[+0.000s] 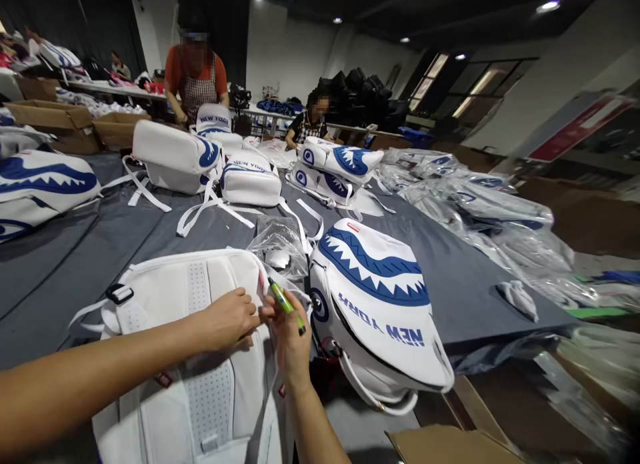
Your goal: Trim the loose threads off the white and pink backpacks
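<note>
Lying strap side up, 1 white backpack (207, 404), on a grey-covered table (480, 297), beside 1 blue-and-white backpack (373, 284). Build: padded panels; likely light, soft and bendable, firmer along the seams, not fragile, though pale cloth may mark. Best hold, by judgement: the seamed side edge, pinched flat; the black buckle (120, 293) looks hard, its webbing loose and apt to swing.

Left hand (227, 321): 1, fingers curled narrow on the bag near its side edge; whether they pinch cloth, cannot tell. Right hand (291, 331): 1, fingers closed round 1 green pen-like tool (283, 299), at the same edge. Tool: slim, probably light and stiff, perhaps slippery; best held mid-barrel.
</note>
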A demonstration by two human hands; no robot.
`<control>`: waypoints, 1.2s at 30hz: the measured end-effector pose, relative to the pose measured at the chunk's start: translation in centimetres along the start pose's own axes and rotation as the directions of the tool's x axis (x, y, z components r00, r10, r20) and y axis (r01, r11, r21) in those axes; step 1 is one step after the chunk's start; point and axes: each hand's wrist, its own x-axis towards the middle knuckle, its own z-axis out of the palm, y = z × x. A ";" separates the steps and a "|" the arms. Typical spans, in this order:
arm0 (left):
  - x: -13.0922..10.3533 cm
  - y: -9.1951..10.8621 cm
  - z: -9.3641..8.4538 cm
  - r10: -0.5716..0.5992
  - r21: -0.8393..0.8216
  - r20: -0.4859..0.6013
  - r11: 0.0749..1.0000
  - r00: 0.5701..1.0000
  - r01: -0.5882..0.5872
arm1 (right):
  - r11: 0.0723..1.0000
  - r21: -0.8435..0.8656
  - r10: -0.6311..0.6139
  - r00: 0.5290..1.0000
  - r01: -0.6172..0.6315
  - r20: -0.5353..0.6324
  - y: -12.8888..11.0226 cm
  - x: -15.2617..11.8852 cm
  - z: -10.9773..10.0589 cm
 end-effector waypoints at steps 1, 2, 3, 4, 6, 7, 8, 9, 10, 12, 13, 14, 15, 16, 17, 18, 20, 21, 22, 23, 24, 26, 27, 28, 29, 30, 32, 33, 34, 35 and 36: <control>0.1 -0.8 -0.7 -0.024 0.026 0.023 0.999 0.999 0.023 | 0.999 -0.024 -0.031 0.999 0.030 -0.015 0.6 -0.1 -0.5; 0.2 -1.6 -1.4 -0.057 0.053 0.042 0.997 0.997 0.055 | 0.997 -0.058 -0.050 0.998 0.048 -0.029 1.0 -0.3 -1.1; 0.3 -2.3 -1.9 -0.091 0.071 0.049 0.994 0.995 0.087 | 0.993 -0.103 -0.069 0.997 0.064 -0.042 1.3 -0.6 -1.7; 0.3 -2.8 -2.1 -0.111 0.072 0.047 0.992 0.993 0.107 | 0.983 -0.162 -0.095 0.994 0.086 -0.051 1.5 -1.0 -2.3; 0.2 -3.2 -2.1 -0.114 0.040 0.021 0.993 0.993 0.113 | 0.941 -0.295 -0.188 0.981 0.165 -0.052 1.8 -1.8 -3.1; 0.1 -3.2 -1.9 -0.110 0.018 0.002 0.994 0.994 0.110 | 0.905 -0.356 -0.260 0.965 0.233 -0.028 1.9 -2.1 -3.3; 0.0 -3.2 -1.6 -0.101 -0.003 -0.014 0.995 0.995 0.101 | 0.856 -0.411 -0.334 0.942 0.315 0.025 2.1 -2.3 -3.5; -0.2 -3.0 -1.2 -0.088 -0.016 -0.030 0.996 0.996 0.087 | 0.792 -0.461 -0.401 0.911 0.400 0.102 2.3 -2.5 -3.6; -0.5 -2.8 -0.9 -0.074 -0.015 -0.051 0.997 0.996 0.073 | 0.712 -0.505 -0.456 0.868 0.488 0.196 2.5 -2.5 -3.6; -1.1 -2.1 -0.2 -0.037 0.002 -0.118 0.999 0.992 0.037 | 0.511 -0.571 -0.522 0.760 0.642 0.387 2.9 -2.3 -3.7; -1.5 -1.6 0.0 -0.014 0.012 -0.169 1.000 0.986 0.016 | 0.408 -0.589 -0.541 0.704 0.698 0.460 3.1 -2.1 -3.8; -2.0 -1.1 0.2 0.004 0.023 -0.227 1.000 0.974 0.002 | 0.317 -0.596 -0.557 0.654 0.738 0.513 3.2 -1.9 -3.8; -2.4 -0.6 0.4 0.014 0.036 -0.291 0.999 0.957 -0.003 | 0.245 -0.592 -0.568 0.609 0.768 0.554 3.4 -1.8 -3.9; -2.8 0.0 0.5 0.015 0.051 -0.345 0.999 0.938 0.003 | 0.196 -0.580 -0.573 0.572 0.791 0.587 3.5 -1.7 -4.0; -3.2 0.4 0.7 0.014 0.067 -0.389 0.998 0.921 0.014 | 0.163 -0.567 -0.577 0.544 0.807 0.609 3.6 -1.7 -4.2; -3.4 0.8 0.8 0.009 0.083 -0.419 0.996 0.908 0.028 | 0.141 -0.554 -0.580 0.522 0.821 0.625 3.7 -1.6 -4.2; -3.6 1.0 1.0 -0.002 0.080 -0.437 0.996 0.899 0.042 | 0.121 -0.539 -0.564 0.505 0.833 0.654 3.8 -1.7 -4.2; -3.5 0.9 0.9 -0.011 0.059 -0.430 0.997 0.903 0.040 | 0.123 -0.536 -0.545 0.508 0.835 0.667 3.7 -1.8 -4.1; -3.5 0.8 0.7 -0.014 0.035 -0.407 0.999 0.913 0.030 | 0.132 -0.534 -0.522 0.516 0.835 0.679 3.6 -1.9 -3.9; -3.5 0.7 0.2 -0.010 0.016 -0.366 1.000 0.930 0.017 | 0.148 -0.529 -0.498 0.525 0.836 0.690 3.4 -2.2 -3.6; -3.4 0.5 -0.3 -0.018 -0.006 -0.308 1.000 0.951 0.016 | 0.166 -0.517 -0.485 0.526 0.840 0.699 3.2 -2.4 -3.3; -2.9 0.0 -1.6 0.007 -0.014 -0.159 1.000 0.987 -0.009 | 0.201 -0.512 -0.495 0.538 0.835 0.682 3.1 -3.0 -2.9; -2.4 -0.4 -2.2 -0.044 -0.046 -0.106 0.998 0.993 0.039 | 0.209 -0.511 -0.503 0.540 0.834 0.675 3.2 -3.2 -2.8; -1.8 -0.9 -2.7 -0.120 -0.072 -0.090 0.991 0.989 0.113 | 0.230 -0.523 -0.495 0.562 0.821 0.663 3.4 -3.5 -2.8; -0.9 -1.5 -2.9 -0.187 -0.074 -0.090 0.981 0.978 0.180 | 0.268 -0.543 -0.480 0.599 0.796 0.641 3.7 -3.8 -2.8; 0.0 -2.2 -3.0 -0.223 -0.075 -0.083 0.973 0.971 0.217 | 0.305 -0.561 -0.460 0.635 0.770 0.621 3.9 -4.2 -2.8; 1.9 -3.4 -2.7 -0.246 -0.078 -0.031 0.967 0.969 0.243 | 0.369 -0.581 -0.430 0.688 0.725 0.585 4.1 -4.9 -2.6; 2.7 -3.8 -2.3 -0.238 -0.085 0.007 0.968 0.971 0.238 | 0.383 -0.581 -0.425 0.696 0.718 0.579 4.1 -5.3 -2.5; 3.5 -4.1 -2.0 -0.232 -0.090 0.048 0.968 0.972 0.236 | 0.384 -0.574 -0.430 0.690 0.724 0.582 4.0 -5.6 -2.3; 4.1 -4.2 -1.7 -0.230 -0.088 0.085 0.967 0.969 0.238 | 0.376 -0.566 -0.441 0.679 0.734 0.587 3.9 -5.8 -2.1; 4.6 -4.1 -1.7 -0.235 -0.073 0.116 0.967 0.965 0.245 | 0.368 -0.562 -0.446 0.671 0.741 0.592 3.7 -5.9 -2.0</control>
